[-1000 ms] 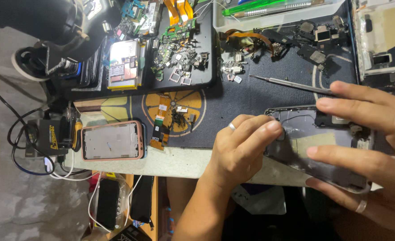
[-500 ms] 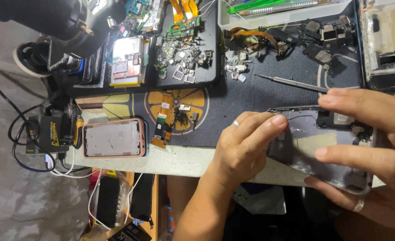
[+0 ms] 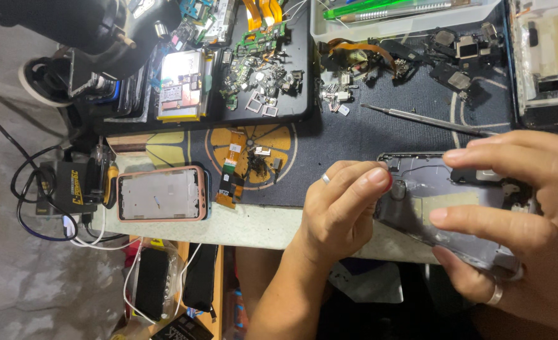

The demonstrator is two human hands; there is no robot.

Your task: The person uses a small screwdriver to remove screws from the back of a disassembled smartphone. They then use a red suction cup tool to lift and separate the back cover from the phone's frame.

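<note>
The surface (image 3: pixel 272 226) carries a dark work mat (image 3: pixel 354 145) that runs to its near edge and far right corner. At the far left corner sits a black tray (image 3: pixel 291 94) of loose boards and small metal parts, with the dark body of a microscope (image 3: pixel 96 31) hanging over it. Near the near left edge lies a pink-rimmed phone frame (image 3: pixel 162 194), face up, apart from everything we handle. At the near right edge we hold the dark phone housing (image 3: pixel 436 201), opened and tilted, partly over the edge of the surface. Our right hand (image 3: pixel 518 208) spans it from the right: fingers (image 3: pixel 480 220) spread along its far and near rims, gripping it by the edges, thumb side beneath. Our left hand (image 3: pixel 339 214) comes in from the near side, fingers curled, index tip and thumb pressed together on the housing's left end at a small round part (image 3: pixel 397 189); whether they pinch something loose there we cannot tell. A thin metal probe (image 3: pixel 424 119) lies on the mat just beyond the housing, untouched. Judgement: the housing is light, stiff but thin, smooth-sided and likely slippery; exposed parts inside look fragile. Best held by the rims, as the right hand does, keeping fingertips off the interior.
</note>
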